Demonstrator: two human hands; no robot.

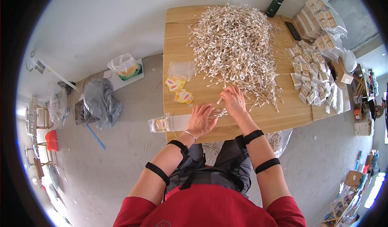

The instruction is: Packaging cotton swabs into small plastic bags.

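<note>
A big heap of cotton swabs (pixel 234 45) with pale sticks covers the far middle of the wooden table (pixel 178 29). Near the front edge, my left hand (pixel 199 120) is curled over a small row of cotton swabs (pixel 218 112), whose ends stick out past its fingers. Close to the heap, my right hand (pixel 234 102) pinches a cotton swab with a white tip. Left of my left hand lies a clear packet of swabs (pixel 161 124), beside a whitish flat strip (pixel 180 122). Several yellow printed cards (pixel 184 97) lie beyond it, near a clear plastic bag (pixel 182 69).
Filled swab packets (pixel 309 73) are piled at the table's right, with bagged stacks (pixel 321 19) behind. A dark bottle (pixel 275 5) and a black phone (pixel 292 30) stand and lie at the back. Floor left: grey plastic bag (pixel 103 101) and white bag (pixel 124 66).
</note>
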